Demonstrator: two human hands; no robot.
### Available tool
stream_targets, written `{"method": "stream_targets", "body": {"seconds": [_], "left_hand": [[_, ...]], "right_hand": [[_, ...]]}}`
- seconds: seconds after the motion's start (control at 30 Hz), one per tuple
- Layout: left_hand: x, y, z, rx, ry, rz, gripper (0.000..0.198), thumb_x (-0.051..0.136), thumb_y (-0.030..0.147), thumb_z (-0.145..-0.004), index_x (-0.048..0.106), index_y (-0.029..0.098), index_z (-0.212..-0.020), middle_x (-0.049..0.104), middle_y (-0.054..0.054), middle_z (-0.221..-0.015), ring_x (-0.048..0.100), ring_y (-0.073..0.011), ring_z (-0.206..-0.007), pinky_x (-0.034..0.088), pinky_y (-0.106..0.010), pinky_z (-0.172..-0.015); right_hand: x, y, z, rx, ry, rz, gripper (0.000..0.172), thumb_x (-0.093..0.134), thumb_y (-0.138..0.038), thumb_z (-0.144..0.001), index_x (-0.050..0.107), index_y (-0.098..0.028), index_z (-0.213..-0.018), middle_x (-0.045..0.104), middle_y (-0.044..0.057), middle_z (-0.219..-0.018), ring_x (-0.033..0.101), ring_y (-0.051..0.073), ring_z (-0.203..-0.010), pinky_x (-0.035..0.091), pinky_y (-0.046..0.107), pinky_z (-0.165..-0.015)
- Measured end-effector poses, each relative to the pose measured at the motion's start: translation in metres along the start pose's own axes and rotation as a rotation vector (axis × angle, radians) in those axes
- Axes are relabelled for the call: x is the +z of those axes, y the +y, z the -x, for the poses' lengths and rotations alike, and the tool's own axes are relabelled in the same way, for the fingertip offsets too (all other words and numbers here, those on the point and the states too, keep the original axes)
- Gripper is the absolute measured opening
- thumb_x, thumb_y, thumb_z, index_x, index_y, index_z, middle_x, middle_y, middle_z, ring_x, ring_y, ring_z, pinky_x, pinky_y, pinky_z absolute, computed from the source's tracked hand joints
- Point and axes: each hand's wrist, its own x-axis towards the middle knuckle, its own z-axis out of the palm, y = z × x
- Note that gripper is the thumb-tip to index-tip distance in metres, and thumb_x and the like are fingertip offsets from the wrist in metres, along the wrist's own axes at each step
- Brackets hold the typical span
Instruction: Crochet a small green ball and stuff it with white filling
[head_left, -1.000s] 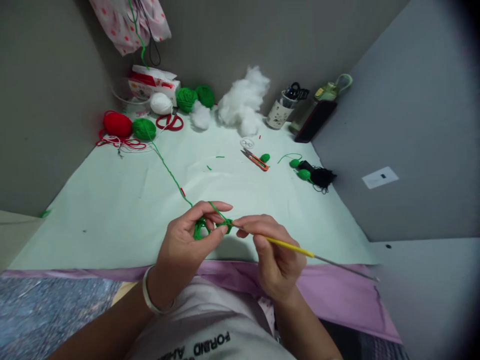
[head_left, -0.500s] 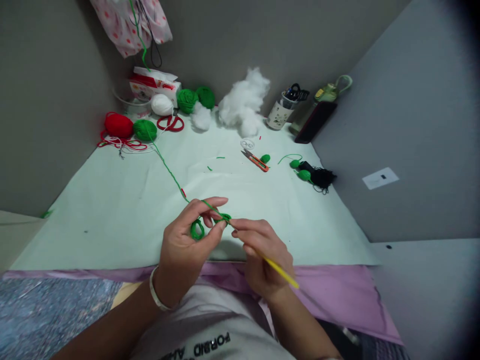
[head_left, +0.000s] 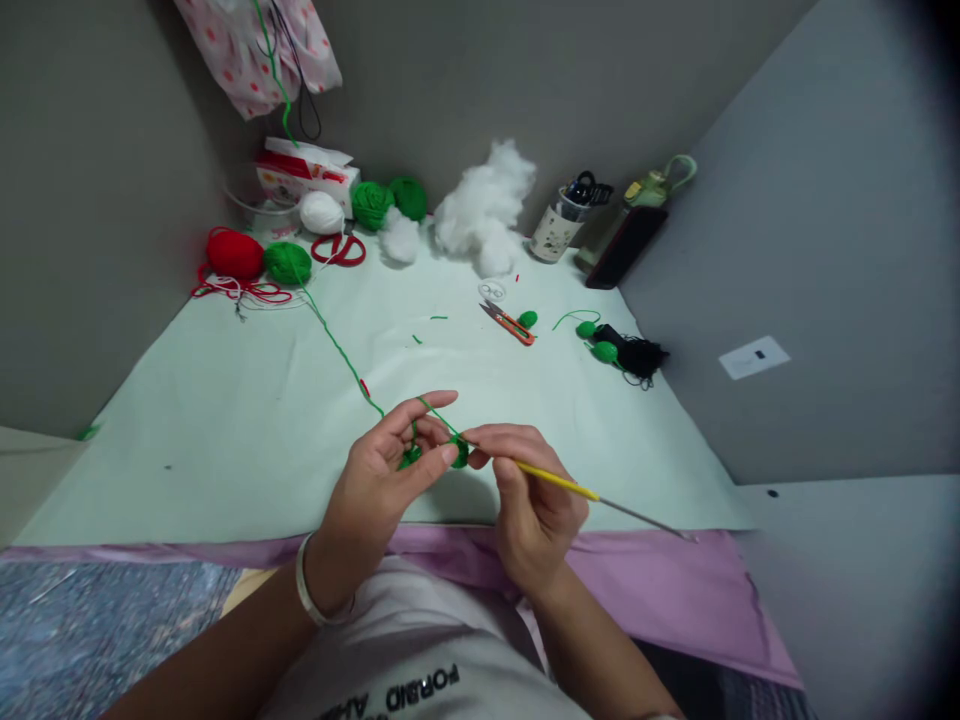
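Note:
My left hand [head_left: 382,470] pinches a small green crochet piece [head_left: 459,452] between thumb and fingers, its index finger stretched out with green yarn [head_left: 439,415] running over it. More green yarn loops hang by the lower fingers. In my right hand [head_left: 536,500] is a crochet hook with a yellow grip [head_left: 559,481] and a thin metal shaft pointing right. The hook's working tip meets the green piece and is hidden by fingers. From the left hand the yarn strand leads back to a green yarn ball [head_left: 288,263].
Behind are a red yarn ball [head_left: 234,253], red scissors [head_left: 339,250], white stuffing [head_left: 484,215] and a pen cup [head_left: 559,230]. Orange thread snips [head_left: 508,323] lie mid-table. Black yarn [head_left: 637,355] with small green pieces [head_left: 604,351] lies right. Grey partitions [head_left: 465,90] enclose the table.
The right hand has turned, swinging the hook's free end from down-right to flatter, more rightward. The green piece has tilted downward, and the yarn loops sit closer under the left fingers.

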Motion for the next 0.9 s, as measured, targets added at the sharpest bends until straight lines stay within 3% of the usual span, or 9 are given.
{"method": "stream_targets", "body": {"seconds": [0.13,0.2,0.27,0.4,0.5,0.6,0.77,0.9], "left_hand": [[0.004,0.0,0.001,0.005,0.036,0.051,0.045,0.084,0.023,-0.086,0.075,0.03,-0.13,0.064,0.003,-0.087,0.057,-0.0118,-0.085,0.046,-0.021,-0.082],[0.006,0.005,0.001,-0.094,0.01,0.154,0.049,0.083,0.024,-0.085,0.074,0.029,-0.133,0.064,0.003,-0.086,0.055,-0.011,-0.078,0.046,-0.02,-0.073],[0.006,0.011,0.001,-0.236,-0.043,0.253,0.052,0.084,0.025,-0.082,0.074,0.025,-0.133,0.061,0.002,-0.082,0.047,-0.0085,-0.067,0.041,-0.018,-0.063],[0.001,0.023,-0.002,-0.334,-0.059,0.302,0.047,0.085,0.024,-0.078,0.079,0.02,-0.125,0.051,0.004,-0.074,0.035,-0.006,-0.058,0.036,-0.016,-0.056],[-0.005,0.023,-0.003,-0.294,-0.06,0.256,0.041,0.083,0.024,-0.08,0.082,0.022,-0.121,0.056,0.002,-0.079,0.04,-0.0072,-0.062,0.039,-0.018,-0.06],[-0.006,0.018,-0.002,-0.262,-0.135,0.206,0.038,0.082,0.027,-0.083,0.082,0.025,-0.121,0.062,0.001,-0.084,0.048,-0.009,-0.066,0.043,-0.02,-0.063],[0.001,0.011,0.002,-0.163,-0.155,0.133,0.036,0.084,0.028,-0.087,0.081,0.029,-0.122,0.074,-0.002,-0.096,0.064,-0.015,-0.094,0.049,-0.024,-0.088],[0.003,0.012,0.001,-0.143,-0.139,0.122,0.047,0.084,0.025,-0.086,0.075,0.03,-0.132,0.072,0.0,-0.09,0.062,-0.0128,-0.082,0.047,-0.023,-0.076]], "right_hand": [[-0.004,0.005,0.006,-0.155,-0.091,0.264,0.035,0.061,-0.01,-0.102,0.071,-0.029,-0.129,0.078,0.007,-0.11,0.076,0.022,-0.099,0.066,0.037,-0.079],[-0.006,0.007,0.009,-0.28,-0.142,0.419,0.041,0.065,-0.01,-0.099,0.07,-0.029,-0.135,0.077,0.008,-0.116,0.075,0.023,-0.105,0.066,0.037,-0.082],[-0.009,0.006,0.009,-0.303,-0.146,0.4,0.043,0.064,-0.009,-0.1,0.07,-0.028,-0.138,0.077,0.009,-0.117,0.075,0.023,-0.106,0.066,0.036,-0.081],[-0.014,-0.002,0.001,-0.073,-0.082,0.069,0.037,0.06,-0.009,-0.101,0.075,-0.028,-0.129,0.079,0.006,-0.105,0.074,0.02,-0.091,0.063,0.036,-0.076],[-0.015,-0.006,-0.007,0.174,0.013,-0.2,0.024,0.062,-0.015,-0.103,0.08,-0.028,-0.112,0.077,0.004,-0.091,0.069,0.016,-0.075,0.059,0.032,-0.066],[-0.012,-0.004,-0.01,0.359,0.037,-0.433,0.018,0.063,-0.024,-0.104,0.081,-0.027,-0.101,0.075,0.003,-0.089,0.065,0.014,-0.068,0.056,0.029,-0.061],[-0.005,0.001,-0.005,0.405,0.006,-0.421,0.018,0.064,-0.025,-0.104,0.082,-0.03,-0.106,0.08,0.004,-0.101,0.072,0.018,-0.091,0.059,0.031,-0.077],[-0.006,-0.002,-0.004,0.322,0.013,-0.33,0.017,0.067,-0.024,-0.102,0.083,-0.029,-0.105,0.079,0.006,-0.098,0.072,0.02,-0.093,0.06,0.032,-0.074]]}}
